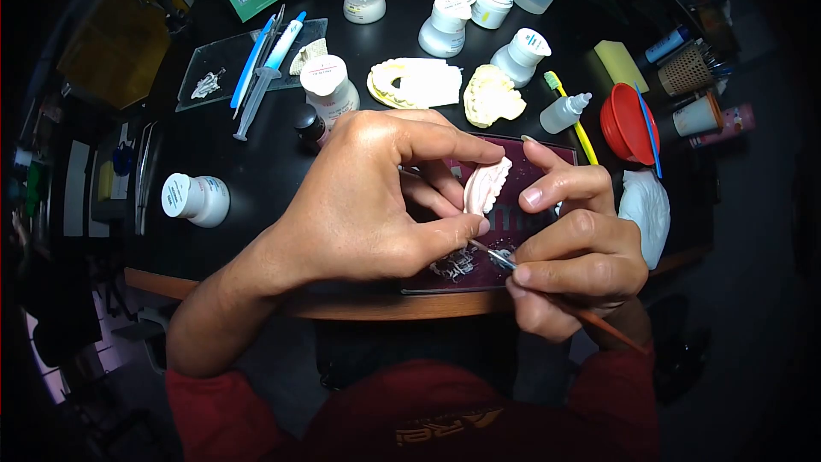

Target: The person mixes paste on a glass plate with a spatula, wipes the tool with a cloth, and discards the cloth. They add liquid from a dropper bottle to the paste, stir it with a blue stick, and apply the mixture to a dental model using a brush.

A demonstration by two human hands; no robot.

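Between the thumb and fingers of my left hand (pixel 363 197) is a small pale pink and white dental model (pixel 486 186), its row of teeth turned to the right. My right hand (pixel 586 252) pinches a fine paintbrush (pixel 614 330) by its metal ferrule, the orange-brown handle slanting down to the right. The brush's dark tip lies right at my left thumb, just below the model. Under both hands sits a dark maroon slab (pixel 530 281) with whitish smears (pixel 457 265) on it.
Behind my hands stand white jars (pixel 329 90), yellowish plaster casts (pixel 415 83) and a dropper bottle (pixel 564 111). To the right are a red bowl (pixel 629 124), a toothbrush (pixel 584 133) and a white tissue (pixel 646 214). At left, a glass slab (pixel 205 60) bears syringes (pixel 261 81).
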